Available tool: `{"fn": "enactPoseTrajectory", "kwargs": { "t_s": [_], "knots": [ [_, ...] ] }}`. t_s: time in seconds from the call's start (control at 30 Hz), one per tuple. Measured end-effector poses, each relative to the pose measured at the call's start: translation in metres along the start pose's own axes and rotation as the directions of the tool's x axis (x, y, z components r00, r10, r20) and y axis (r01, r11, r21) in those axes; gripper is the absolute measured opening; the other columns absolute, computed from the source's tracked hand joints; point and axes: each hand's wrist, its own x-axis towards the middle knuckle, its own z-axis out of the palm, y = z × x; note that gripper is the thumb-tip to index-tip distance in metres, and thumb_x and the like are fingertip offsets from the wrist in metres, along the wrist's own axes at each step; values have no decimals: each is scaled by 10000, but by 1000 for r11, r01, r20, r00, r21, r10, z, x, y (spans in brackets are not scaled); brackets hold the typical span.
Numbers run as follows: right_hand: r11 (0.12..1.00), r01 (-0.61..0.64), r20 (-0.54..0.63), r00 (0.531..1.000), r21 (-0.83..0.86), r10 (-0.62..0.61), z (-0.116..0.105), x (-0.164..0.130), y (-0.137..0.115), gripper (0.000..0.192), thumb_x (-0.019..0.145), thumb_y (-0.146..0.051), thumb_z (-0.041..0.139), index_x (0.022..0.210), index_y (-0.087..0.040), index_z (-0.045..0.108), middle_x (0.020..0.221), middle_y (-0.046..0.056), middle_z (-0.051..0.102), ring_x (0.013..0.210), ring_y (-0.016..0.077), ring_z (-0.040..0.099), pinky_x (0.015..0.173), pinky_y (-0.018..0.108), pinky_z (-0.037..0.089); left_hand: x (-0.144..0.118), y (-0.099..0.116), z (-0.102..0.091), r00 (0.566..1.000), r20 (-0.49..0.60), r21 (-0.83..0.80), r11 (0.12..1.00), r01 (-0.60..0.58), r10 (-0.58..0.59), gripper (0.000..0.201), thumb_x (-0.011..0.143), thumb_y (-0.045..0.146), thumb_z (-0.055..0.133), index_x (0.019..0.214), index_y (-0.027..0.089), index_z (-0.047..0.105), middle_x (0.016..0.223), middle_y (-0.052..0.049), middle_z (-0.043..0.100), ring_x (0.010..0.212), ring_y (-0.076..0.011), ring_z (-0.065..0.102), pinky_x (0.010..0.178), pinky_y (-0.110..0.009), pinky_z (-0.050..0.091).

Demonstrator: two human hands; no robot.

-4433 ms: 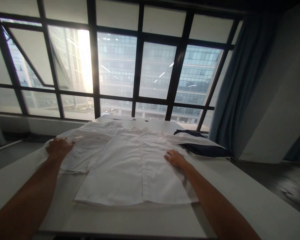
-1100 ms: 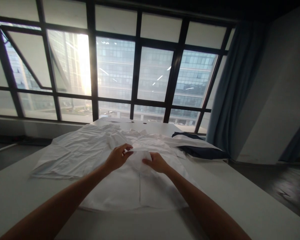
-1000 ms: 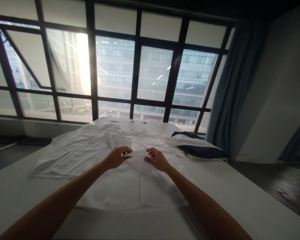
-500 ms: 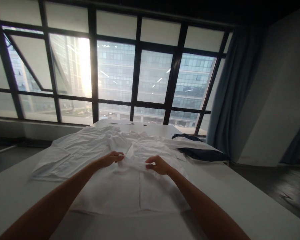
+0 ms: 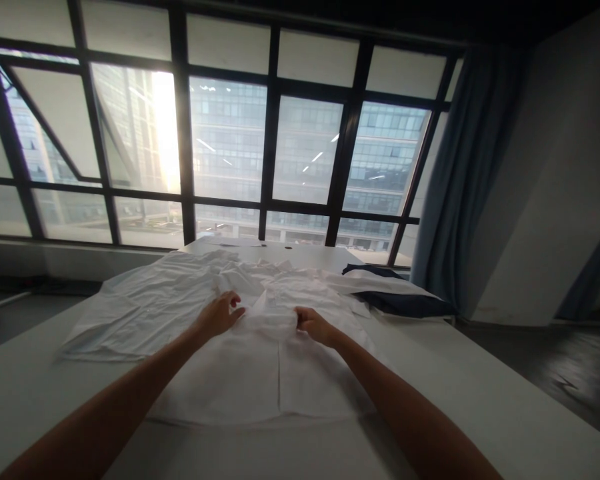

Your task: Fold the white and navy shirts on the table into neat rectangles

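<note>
**Both hands at the middle of a white shirt**

A white shirt (image 5: 275, 373) lies spread on a pale table (image 5: 505, 413), filling the lower centre of the frame, its front placket running as a straight line down toward the bottom edge. The left hand (image 5: 219, 315) rests on the cloth just left of centre, fingers (image 5: 235, 300) loosely spread and slightly curled, touching the fabric near a raised fold; it grips nothing that can be made out. The right hand (image 5: 314, 325) sits just right of centre, fingers curled in — it appears to pinch a small bunched ridge of the shirt that runs between the two hands, though the exact grip is hard to read in the dim light. The two hands are near each other, with that ridge of cloth between them.

To the left of the shirt, in the middle left of the frame, a second white garment (image 5: 135, 310) lies flat and wrinkled, its edge overlapping the first near the left hand. At the middle right, a dark navy cloth (image 5: 405, 303) lies on the table beyond the right hand, well apart from it. Behind — across the upper half — stands a large window (image 5: 230, 140) with dark frames, and a blue curtain (image 5: 460, 180) hangs at the upper right.
</note>
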Motion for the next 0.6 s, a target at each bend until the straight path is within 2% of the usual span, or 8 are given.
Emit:
{"fn": "enactPoseTrajectory", "kwargs": {
  "t_s": [0.03, 0.1, 0.17, 0.27, 0.33, 0.4, 0.5, 0.6],
  "knots": [
    [1000, 4, -44, 999, 22, -3, 1, 1, 0, 187, 542, -114, 512, 712, -181, 550, 660, -40, 549, 610, 115, 465, 574, 211, 377, -3, 6, -3, 992, -20, 19, 992, -127, 128, 276, 837, 458, 579, 812, 189, 637, 844, -53, 665, 694, -175, 590, 664, -285, 450],
    [998, 13, -126, 992, 65, -5, 4, 3, 1, 229, 519, -124, 497, 735, -186, 544, 665, -41, 537, 611, 117, 451, 557, 207, 359, -9, 19, -8, 926, 40, 26, 926, -375, 374, 267, 874, 451, 581, 879, 193, 647, 923, -64, 665, 807, -183, 606, 755, -292, 468],
    [995, 14, -184, 983, 96, 4, 5, 4, 2, 252, 510, -139, 483, 748, -187, 548, 663, -40, 534, 609, 119, 442, 547, 208, 346, -13, 29, -9, 853, 148, 39, 859, -510, 500, 281, 841, 462, 654, 923, 193, 660, 936, -64, 668, 892, -201, 606, 811, -300, 466],
    [991, 5, -223, 974, 133, 25, 6, 5, 3, 279, 527, -166, 476, 790, -177, 570, 691, -28, 551, 627, 124, 456, 561, 216, 342, -13, 31, -4, 858, 234, 134, 859, -494, 457, 227, 835, 371, 695, 959, 184, 664, 925, -53, 679, 873, -199, 610, 781, -297, 469],
    [990, -11, -227, 973, 142, 44, 5, 5, 3, 306, 576, -194, 492, 863, -167, 593, 729, -16, 566, 647, 128, 480, 585, 226, 351, -10, 25, 0, 874, 249, 204, 859, -469, 418, 118, 901, 281, 616, 908, 173, 663, 883, -47, 679, 854, -191, 611, 768, -294, 466],
    [996, -42, -227, 972, 78, 59, 3, 5, 3, 315, 680, -263, 515, 961, -157, 609, 749, -9, 559, 644, 129, 488, 603, 240, 365, -7, 18, 1, 870, 243, 269, 832, -486, 430, 169, 947, 249, 536, 858, 168, 656, 852, -46, 670, 843, -187, 606, 774, -300, 461],
    [975, -49, -207, 978, -218, 3, 3, 2, 0, 430, 805, -437, 558, 1121, -147, 596, 805, 8, 558, 669, 146, 504, 646, 273, 405, -4, 14, 0, 874, 167, 361, 796, -485, 457, 251, 983, 272, 465, 831, 161, 632, 822, -49, 648, 795, -175, 591, 752, -300, 451],
    [789, 19, -207, 961, -614, -184, 10, -4, -7, 541, 765, -492, 701, 1174, -152, 601, 1028, 86, 582, 913, 219, 547, 829, 350, 438, -5, 19, -3, 890, 69, 392, 808, -439, 450, 247, 987, 274, 449, 827, 157, 597, 788, -39, 629, 734, -156, 584, 684, -276, 436]
  ]
}}
